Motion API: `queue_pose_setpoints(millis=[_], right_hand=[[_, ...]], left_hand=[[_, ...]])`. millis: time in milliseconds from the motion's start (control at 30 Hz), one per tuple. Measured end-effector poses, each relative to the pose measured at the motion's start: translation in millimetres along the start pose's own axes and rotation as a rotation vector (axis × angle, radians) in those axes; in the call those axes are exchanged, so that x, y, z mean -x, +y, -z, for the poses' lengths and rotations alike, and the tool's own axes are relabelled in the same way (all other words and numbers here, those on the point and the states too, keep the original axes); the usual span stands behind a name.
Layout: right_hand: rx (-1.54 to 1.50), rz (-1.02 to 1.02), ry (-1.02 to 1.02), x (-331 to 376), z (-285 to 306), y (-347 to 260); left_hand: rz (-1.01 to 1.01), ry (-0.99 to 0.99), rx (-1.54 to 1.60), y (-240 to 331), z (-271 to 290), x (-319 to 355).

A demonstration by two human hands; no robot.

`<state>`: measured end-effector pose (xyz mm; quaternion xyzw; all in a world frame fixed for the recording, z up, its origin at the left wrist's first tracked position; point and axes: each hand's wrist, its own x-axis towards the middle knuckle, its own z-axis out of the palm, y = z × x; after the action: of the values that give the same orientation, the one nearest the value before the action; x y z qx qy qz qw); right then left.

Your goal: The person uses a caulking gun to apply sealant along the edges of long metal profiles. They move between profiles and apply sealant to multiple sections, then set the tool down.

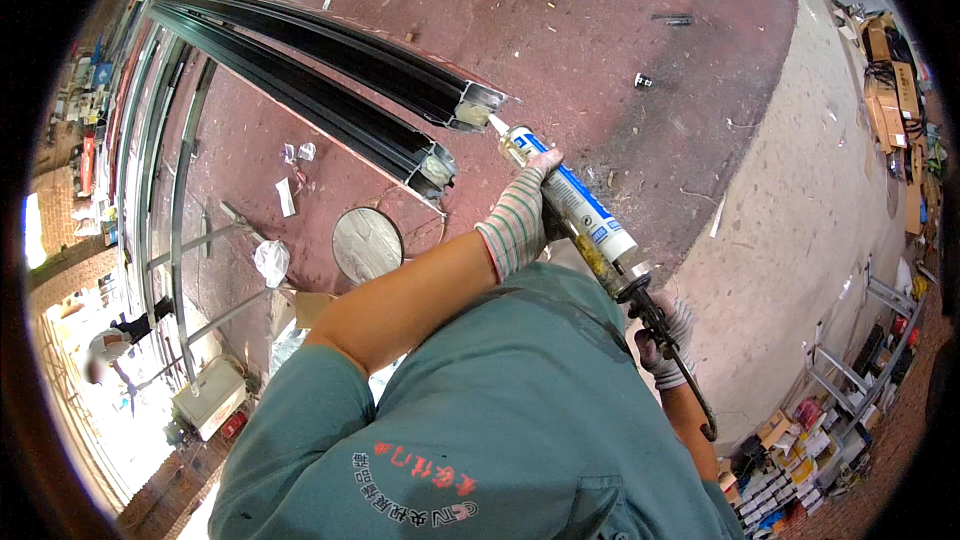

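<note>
A caulking gun (600,265) loaded with a white and blue sealant cartridge (575,195) slants across the view in front of me. My left hand (521,215), in a striped knit glove, is wrapped round its front part, under and beside the cartridge. At the rear, my gloved right hand (668,340) closes on the handle and trigger area, partly hidden behind the gun. The white nozzle (497,124) points at the end of the farther black metal profile (340,45), where pale filler (472,113) shows. A second black profile (310,105) lies nearer, with similar pale filler (437,170) in its end.
Long metal rails (185,190) run along the left. A round stool top (367,245) stands below the profiles, near a white plastic bag (271,262). A ladder (860,370) and cardboard boxes (885,105) are at the right. Another person (105,350) is at the far left.
</note>
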<state>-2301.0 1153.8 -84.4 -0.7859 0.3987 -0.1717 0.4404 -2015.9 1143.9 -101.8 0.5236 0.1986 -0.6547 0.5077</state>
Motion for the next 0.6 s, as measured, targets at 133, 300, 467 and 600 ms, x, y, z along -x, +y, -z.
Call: queue_pose_setpoints(millis=[133, 300, 467, 600], right_hand=[[-0.028, 0.008, -0.052, 4.9, 0.1, 7.2], [0.018, 0.009, -0.116, 6.9, 3.9, 10.2], [-0.037, -0.015, -0.211, -6.4, 17.0, -14.5], [-0.06, 0.015, -0.207, -8.0, 19.3, -14.9]], left_hand=[[0.018, 0.043, 0.021, -3.2, 3.8, 4.6], [0.031, 0.04, 0.011, -4.1, 8.1, 3.7], [0.022, 0.066, 0.066, -6.7, 11.1, 3.7], [0.004, 0.044, 0.123, -12.3, 19.0, -5.0]])
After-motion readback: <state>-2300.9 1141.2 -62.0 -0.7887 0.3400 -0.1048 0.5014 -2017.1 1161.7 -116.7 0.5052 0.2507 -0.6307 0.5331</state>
